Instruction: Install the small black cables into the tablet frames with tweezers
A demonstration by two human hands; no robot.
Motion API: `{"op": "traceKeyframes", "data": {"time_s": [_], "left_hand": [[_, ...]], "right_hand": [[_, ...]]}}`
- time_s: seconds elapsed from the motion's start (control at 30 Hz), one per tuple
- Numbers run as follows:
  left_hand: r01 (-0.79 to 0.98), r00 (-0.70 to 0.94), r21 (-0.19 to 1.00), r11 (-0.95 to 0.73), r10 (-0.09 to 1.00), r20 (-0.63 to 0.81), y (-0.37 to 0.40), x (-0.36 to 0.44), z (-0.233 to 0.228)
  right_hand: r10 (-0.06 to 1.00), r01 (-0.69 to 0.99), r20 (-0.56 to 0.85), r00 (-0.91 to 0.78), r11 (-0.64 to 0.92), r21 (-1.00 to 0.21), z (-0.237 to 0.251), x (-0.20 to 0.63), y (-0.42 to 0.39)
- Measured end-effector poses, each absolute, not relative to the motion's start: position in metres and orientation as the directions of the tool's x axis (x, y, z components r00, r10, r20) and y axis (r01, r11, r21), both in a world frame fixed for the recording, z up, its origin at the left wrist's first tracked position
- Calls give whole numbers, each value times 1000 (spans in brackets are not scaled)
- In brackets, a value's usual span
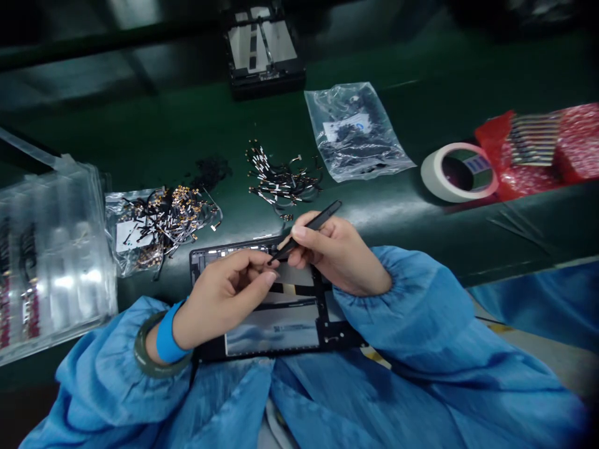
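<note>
My right hand (334, 249) grips a pair of black tweezers (318, 223), their tip slanting down to the left. That tip meets a tiny dark piece at the fingertips of my left hand (236, 290), whose thumb and fingers are pinched together. What the piece is, I cannot make out. Beneath both hands lies an opened tablet housing (271, 327) with a silvery battery panel and a black frame; the hands cover much of its upper part. A blue band and a green bangle circle my left wrist.
Beyond the tablet lie loose flex cables (281, 178) and another cable heap on a plastic bag (133, 240). A clear bag of small black parts (358, 134), a tape roll (456, 173) and red bubble wrap (580, 143) sit rightward. Clear trays (60, 249) stand left, stacked tablet housings (266, 62) at the back.
</note>
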State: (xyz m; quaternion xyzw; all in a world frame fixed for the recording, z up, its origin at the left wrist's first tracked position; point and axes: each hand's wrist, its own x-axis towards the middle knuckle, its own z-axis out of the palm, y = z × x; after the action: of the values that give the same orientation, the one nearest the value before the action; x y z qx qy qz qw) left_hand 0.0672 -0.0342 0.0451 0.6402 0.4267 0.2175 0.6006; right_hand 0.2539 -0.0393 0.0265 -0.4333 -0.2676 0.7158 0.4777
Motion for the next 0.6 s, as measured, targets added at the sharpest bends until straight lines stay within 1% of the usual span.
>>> {"op": "traceKeyframes", "data": {"time_s": [0.1,0.23,0.47,0.6], "left_hand": [[218,541,958,185,794,-276,-34,67,47],[170,538,958,230,793,-286,-33,65,42],[178,523,933,311,773,-358,-32,66,42],[203,512,926,318,772,-377,-32,66,41]], "right_hand": [[900,-479,-393,-189,-434,-763,27,253,-39],[889,-490,-412,-199,-454,-744,25,252,-38],[889,-490,-410,-206,-456,-743,24,252,-37],[890,-491,-410,-200,-453,-744,24,252,-37]]}}
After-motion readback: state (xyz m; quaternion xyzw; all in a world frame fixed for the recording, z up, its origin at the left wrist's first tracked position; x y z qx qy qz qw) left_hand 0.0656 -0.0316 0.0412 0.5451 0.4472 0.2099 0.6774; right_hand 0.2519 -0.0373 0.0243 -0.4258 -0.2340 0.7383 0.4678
